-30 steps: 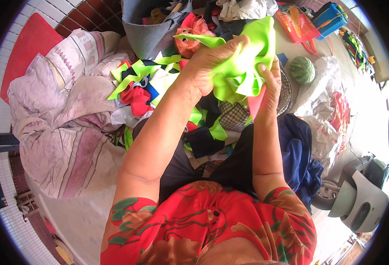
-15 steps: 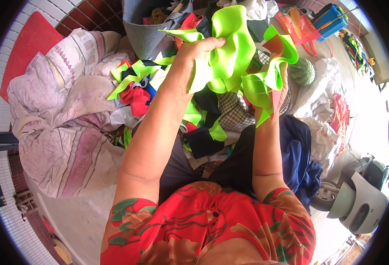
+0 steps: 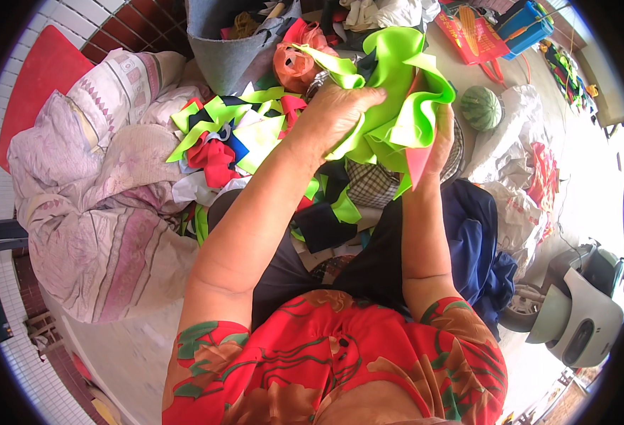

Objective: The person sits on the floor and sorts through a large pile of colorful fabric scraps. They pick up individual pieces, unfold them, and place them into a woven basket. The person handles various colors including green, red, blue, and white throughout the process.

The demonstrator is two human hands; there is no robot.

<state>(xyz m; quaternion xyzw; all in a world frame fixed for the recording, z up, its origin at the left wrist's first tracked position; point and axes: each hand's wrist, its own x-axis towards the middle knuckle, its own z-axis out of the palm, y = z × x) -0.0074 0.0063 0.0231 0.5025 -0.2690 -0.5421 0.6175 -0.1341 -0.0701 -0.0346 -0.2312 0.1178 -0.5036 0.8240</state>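
1. The person's left hand [image 3: 333, 117] pinches the lime-green cloth [image 3: 391, 85] between thumb and fingers; the right hand [image 3: 439, 147] grips its other side, its fingers partly hidden.
2. The cloth is held up between both hands, above the checked fabric [image 3: 369, 185] and in front of the legs.
3. Around it, the scrap pile [image 3: 216, 152] lies left, the grey bin [image 3: 220, 53] beyond that, and the watermelon [image 3: 481, 108] just beside the right hand; pale floor [image 3: 448, 76] shows past the cloth's upper-right edge.
4. One narrow tip points to the upper left; a pink-red piece [image 3: 416, 164] by the right palm points down toward the person.
5. Bunched in folds, the cloth shows no certain long axis.
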